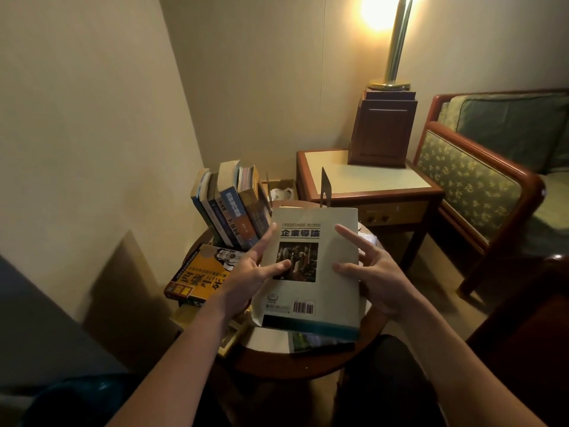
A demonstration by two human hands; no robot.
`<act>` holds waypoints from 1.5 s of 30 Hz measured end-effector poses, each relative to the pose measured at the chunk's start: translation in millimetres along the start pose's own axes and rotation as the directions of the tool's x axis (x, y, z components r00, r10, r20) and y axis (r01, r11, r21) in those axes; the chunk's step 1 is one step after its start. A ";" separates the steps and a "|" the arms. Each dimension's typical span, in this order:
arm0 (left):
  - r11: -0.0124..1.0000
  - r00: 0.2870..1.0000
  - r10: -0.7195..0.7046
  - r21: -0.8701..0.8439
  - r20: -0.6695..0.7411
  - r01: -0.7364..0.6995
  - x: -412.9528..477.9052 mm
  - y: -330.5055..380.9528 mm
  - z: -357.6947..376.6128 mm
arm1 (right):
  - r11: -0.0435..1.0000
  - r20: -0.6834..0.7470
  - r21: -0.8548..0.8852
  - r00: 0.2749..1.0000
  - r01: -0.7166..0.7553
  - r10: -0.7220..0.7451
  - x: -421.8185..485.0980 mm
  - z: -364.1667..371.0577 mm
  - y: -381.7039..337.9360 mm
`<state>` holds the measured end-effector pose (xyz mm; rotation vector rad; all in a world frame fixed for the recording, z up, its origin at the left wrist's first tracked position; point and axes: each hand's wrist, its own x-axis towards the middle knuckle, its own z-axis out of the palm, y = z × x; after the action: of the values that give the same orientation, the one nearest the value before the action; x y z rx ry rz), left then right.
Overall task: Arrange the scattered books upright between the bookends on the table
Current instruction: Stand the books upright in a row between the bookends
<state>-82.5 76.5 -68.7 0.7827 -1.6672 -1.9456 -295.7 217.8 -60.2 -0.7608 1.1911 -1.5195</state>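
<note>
While aslant, books (229, 208) near upright bookend (325, 188)

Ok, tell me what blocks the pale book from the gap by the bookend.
Nothing visible does. The gap between the leaning row of books and the dark bookend looks open, though the pale book hides the table there.
</note>
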 end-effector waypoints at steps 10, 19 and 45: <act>0.993 0.984 -0.114 0.036 0.135 0.110 -4.5 37.6 -17.6 | 0.974 0.074 -0.224 0.997 0.022 -0.006 4.1 -21.4 -55.2; 0.949 0.951 -0.188 0.295 0.244 0.112 23.1 59.6 -22.1 | 0.703 0.248 -0.711 0.938 0.008 0.240 20.3 -6.8 -82.9; 0.103 0.958 0.106 0.962 -0.265 0.254 90.6 -113.5 -101.2 | 0.316 -0.141 -0.948 0.862 0.024 -0.486 186.0 38.5 -46.4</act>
<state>-77.8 -39.3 -202.6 1.5069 -2.6899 -0.2633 -329.1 28.6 -23.8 -1.5031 2.4717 -1.1335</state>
